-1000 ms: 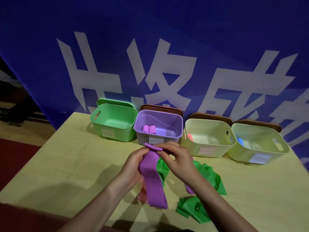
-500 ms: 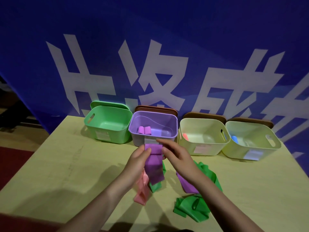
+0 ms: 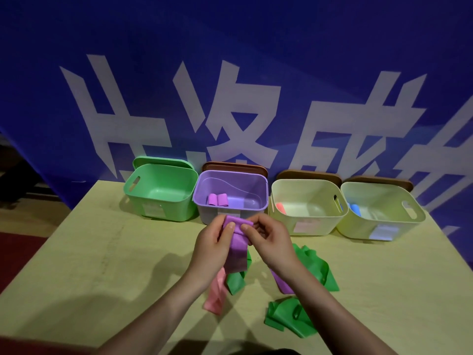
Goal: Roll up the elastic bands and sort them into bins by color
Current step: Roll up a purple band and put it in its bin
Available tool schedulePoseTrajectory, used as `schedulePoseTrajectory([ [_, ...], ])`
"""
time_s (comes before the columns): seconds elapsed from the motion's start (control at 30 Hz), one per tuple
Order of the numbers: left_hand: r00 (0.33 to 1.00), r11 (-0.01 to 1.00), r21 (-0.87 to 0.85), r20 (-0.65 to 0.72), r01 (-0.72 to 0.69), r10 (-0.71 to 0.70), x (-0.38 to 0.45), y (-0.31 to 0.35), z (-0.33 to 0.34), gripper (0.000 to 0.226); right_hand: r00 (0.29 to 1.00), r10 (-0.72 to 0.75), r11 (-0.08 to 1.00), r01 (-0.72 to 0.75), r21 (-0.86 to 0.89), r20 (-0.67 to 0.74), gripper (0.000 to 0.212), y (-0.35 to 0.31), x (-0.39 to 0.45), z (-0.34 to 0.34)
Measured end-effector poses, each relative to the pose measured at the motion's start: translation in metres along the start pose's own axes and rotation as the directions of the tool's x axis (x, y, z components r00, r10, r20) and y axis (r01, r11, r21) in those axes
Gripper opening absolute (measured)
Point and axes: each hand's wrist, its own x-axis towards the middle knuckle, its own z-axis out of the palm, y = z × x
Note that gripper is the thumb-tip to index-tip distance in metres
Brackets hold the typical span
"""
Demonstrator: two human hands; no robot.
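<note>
**Purple band pinched at its rolled top end by both hands**

Large white Chinese characters run across the blue banner [image 3: 230,73] behind the tabletop [image 3: 89,252]; they are cropped and I cannot read them with confidence. Each bin carries a pale label on its front wall, and no writing on them can be made out.

Far left of the fingers stands the green bin [image 3: 160,192], nothing visible inside it. Just beyond the fingers is the purple bin [image 3: 231,194], holding two small purple rolls [image 3: 217,200] side by side. To the right sits a cream bin [image 3: 307,206] with a pink roll [image 3: 280,208] against its left inner wall, then a second cream bin [image 3: 381,210] with a blue roll [image 3: 355,210].

The left hand [image 3: 212,249] and right hand [image 3: 271,243] meet above the tabletop, fingers curled, thumbs and fingertips pinching the top of the purple band [image 3: 238,247]. Its upper end is folded or rolled over between the fingers; the rest hangs down as a flat, smooth, matte strip.

Below the left hand a pink band [image 3: 216,295] lies on the tabletop, beside a green band [image 3: 236,281] partly behind the hanging purple strip. Under the right wrist another purple band [image 3: 284,284] shows, with a crumpled green band [image 3: 317,270] to its right and one more green band [image 3: 289,319] nearer the viewer.
</note>
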Motion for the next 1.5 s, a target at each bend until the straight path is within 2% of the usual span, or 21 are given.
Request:
schedulePoseTrajectory([
  [0.07, 0.996, 0.983, -0.162, 0.016, 0.086, -0.085, 0.002, 0.003, 0.001, 0.011, 1.0, 0.016, 0.997, -0.015, 0.079, -0.017, 0.018, -0.002, 0.002, -0.002],
  [0.13, 0.979, 0.925, -0.32, 0.069, 0.205, -0.193, 0.003, 0.006, 0.0, 0.013, 1.0, 0.016, 0.991, -0.014, 0.131, -0.016, 0.017, -0.006, 0.004, -0.004],
  [0.27, 0.951, 0.886, -0.349, 0.161, 0.305, -0.264, 0.001, 0.007, -0.003, 0.018, 1.0, -0.016, 0.994, 0.015, 0.106, 0.008, 0.019, -0.007, 0.004, -0.007],
  [0.4, 0.93, 0.828, -0.427, 0.123, 0.364, -0.345, 0.002, 0.005, -0.003, 0.021, 0.996, -0.083, 0.996, 0.084, 0.026, -0.014, 0.02, -0.002, 0.006, -0.006],
  [0.47, 0.918, 0.788, -0.479, 0.123, 0.388, -0.377, 0.003, 0.006, -0.003, 0.021, 0.987, -0.16, 0.985, 0.158, -0.071, -0.025, 0.009, -0.001, 0.006, -0.005],
  [0.5, 0.915, 0.776, -0.493, 0.128, 0.393, -0.382, 0.003, 0.007, -0.004, 0.022, 0.982, -0.19, 0.976, 0.187, -0.11, -0.021, 0.004, -0.001, 0.006, -0.005],
  [0.6, 0.907, 0.754, -0.512, 0.15, 0.412, -0.394, 0.004, 0.01, -0.004, 0.025, 0.961, -0.278, 0.94, 0.273, -0.206, 0.004, 0.01, 0.0, 0.008, -0.008],
  [0.73, 0.894, 0.695, -0.568, 0.211, 0.441, -0.395, 0.007, 0.014, -0.006, 0.028, 0.897, -0.421, 0.821, 0.441, -0.363, 0.136, 0.017, -0.002, 0.014, -0.02],
  [0.93, 0.88, 0.638, -0.609, 0.263, 0.47, -0.396, 0.009, 0.01, -0.007, 0.032, 0.819, -0.504, 0.662, 0.571, -0.485, 0.276, 0.026, -0.009, 0.017, -0.028],
  [1.03, 0.889, 0.62, -0.639, 0.288, 0.455, -0.355, 0.013, 0.01, -0.008, 0.038, 0.792, -0.506, 0.625, 0.61, -0.487, 0.342, 0.026, -0.013, 0.023, -0.032],
  [1.17, 0.915, 0.675, -0.618, 0.252, 0.404, -0.316, 0.013, 0.008, -0.005, 0.026, 0.789, -0.431, 0.635, 0.61, -0.474, 0.438, 0.025, -0.014, 0.031, -0.039],
  [1.23, 0.919, 0.698, -0.598, 0.238, 0.394, -0.314, 0.014, 0.007, -0.005, 0.023, 0.803, -0.402, 0.687, 0.582, -0.435, 0.439, 0.029, -0.013, 0.032, -0.041],
  [1.4, 0.927, 0.738, -0.561, 0.218, 0.375, -0.306, 0.016, 0.006, -0.008, 0.023, 0.913, -0.294, 0.899, 0.365, -0.243, 0.283, 0.028, -0.008, 0.024, -0.034],
  [1.5, 0.941, 0.784, -0.52, 0.183, 0.338, -0.284, 0.016, 0.005, -0.005, 0.023, 0.969, -0.177, 0.976, 0.196, -0.097, 0.173, 0.024, -0.009, 0.019, -0.025],
])
